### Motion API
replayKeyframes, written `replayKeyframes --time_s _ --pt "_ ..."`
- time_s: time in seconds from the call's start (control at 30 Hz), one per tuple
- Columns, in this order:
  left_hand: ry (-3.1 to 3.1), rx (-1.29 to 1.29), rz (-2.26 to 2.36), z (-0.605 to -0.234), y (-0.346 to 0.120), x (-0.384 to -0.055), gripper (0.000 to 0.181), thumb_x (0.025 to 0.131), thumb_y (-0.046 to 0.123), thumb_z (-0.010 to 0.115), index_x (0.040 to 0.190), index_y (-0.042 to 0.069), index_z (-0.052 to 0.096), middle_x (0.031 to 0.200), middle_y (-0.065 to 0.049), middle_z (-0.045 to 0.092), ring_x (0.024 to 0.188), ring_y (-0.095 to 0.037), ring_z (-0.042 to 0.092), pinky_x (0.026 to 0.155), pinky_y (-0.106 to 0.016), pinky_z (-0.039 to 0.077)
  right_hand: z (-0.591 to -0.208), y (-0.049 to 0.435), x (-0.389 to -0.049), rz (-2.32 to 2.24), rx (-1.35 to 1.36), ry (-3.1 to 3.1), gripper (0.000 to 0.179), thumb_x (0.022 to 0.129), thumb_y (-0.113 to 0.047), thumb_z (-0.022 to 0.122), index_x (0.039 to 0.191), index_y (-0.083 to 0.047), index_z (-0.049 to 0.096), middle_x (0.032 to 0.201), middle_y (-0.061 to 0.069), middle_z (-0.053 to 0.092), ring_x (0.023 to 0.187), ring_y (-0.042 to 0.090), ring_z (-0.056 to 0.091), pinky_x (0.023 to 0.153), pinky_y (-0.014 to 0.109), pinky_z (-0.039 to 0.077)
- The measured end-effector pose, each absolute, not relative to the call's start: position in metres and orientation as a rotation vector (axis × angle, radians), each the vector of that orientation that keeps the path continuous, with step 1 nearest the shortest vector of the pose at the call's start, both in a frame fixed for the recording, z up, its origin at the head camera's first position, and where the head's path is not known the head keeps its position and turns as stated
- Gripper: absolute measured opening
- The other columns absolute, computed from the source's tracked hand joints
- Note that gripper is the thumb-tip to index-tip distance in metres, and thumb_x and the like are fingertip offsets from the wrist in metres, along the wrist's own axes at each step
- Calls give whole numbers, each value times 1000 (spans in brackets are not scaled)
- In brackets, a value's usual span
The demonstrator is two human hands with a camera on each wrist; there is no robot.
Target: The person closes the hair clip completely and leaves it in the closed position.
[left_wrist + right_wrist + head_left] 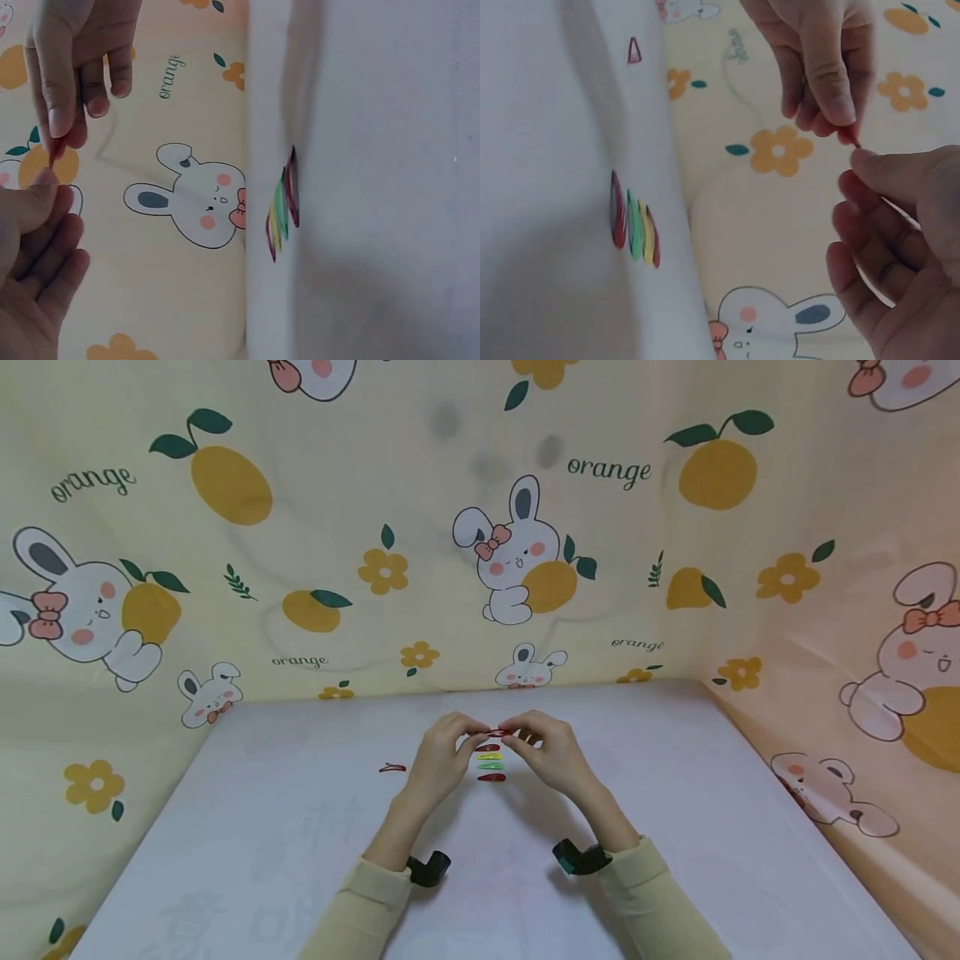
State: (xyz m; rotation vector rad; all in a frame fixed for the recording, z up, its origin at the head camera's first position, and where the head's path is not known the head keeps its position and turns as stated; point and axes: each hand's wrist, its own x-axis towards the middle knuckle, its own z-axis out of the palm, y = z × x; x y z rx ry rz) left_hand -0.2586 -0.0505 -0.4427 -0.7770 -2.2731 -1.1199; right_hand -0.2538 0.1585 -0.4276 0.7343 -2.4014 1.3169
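Note:
Between both hands, above the far part of the table, a red snap hair clip (497, 733) is held by its two ends. My left hand (444, 753) pinches one end between thumb and forefinger, and my right hand (553, 752) pinches the other. In the right wrist view only a thin bit of the clip (857, 144) shows between the fingertips. Below the hands lies a column of snap clips: a red clip (487, 747), a yellow clip (490, 757), a green clip (491, 767) and a dark red clip (491, 777).
Left of the column, another red clip (392, 767) lies alone with its parts spread apart. The white table (262, 852) meets a patterned cloth (420, 468) at the back and sides. Black wrist cameras (581, 857) sit at both cuffs.

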Motion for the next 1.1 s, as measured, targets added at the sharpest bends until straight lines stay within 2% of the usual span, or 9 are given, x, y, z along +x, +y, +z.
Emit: replayKeyframes --time_s 0.23,0.5,0.87,1.1 --pt "-2565 -693 -1135 -448 -47 -262 7 98 10 73 105 10 75 102 -1 72 102 -20 67 89 -40 56 -440 164 -260 1250 701 -2579 14 93 -6 78 107 -8 78 101 3 76 82 16 65 71 29 55" --pt "-2749 -687 -1175 -459 -48 -267 6 98 10 72 104 11 75 100 0 72 96 -18 66 84 -38 55 -456 167 -266 1221 707 -2710 15 93 -6 77 108 -9 78 106 2 75 88 15 64 78 33 53" --pt "-2874 -717 -1108 -464 -46 -269 11 96 1 72 102 9 76 102 -3 73 96 -19 67 85 -38 55 -468 166 -271 1154 713 -2818 11 92 -4 77 102 -8 78 100 3 73 85 15 63 74 31 52" --pt "-2936 -746 -1037 -466 -46 -269 7 94 5 75 96 11 77 95 -1 73 88 -16 66 81 -38 55 -471 165 -273 1141 766 -2916 8 92 -4 77 99 -8 77 92 0 69 81 14 61 72 31 51"
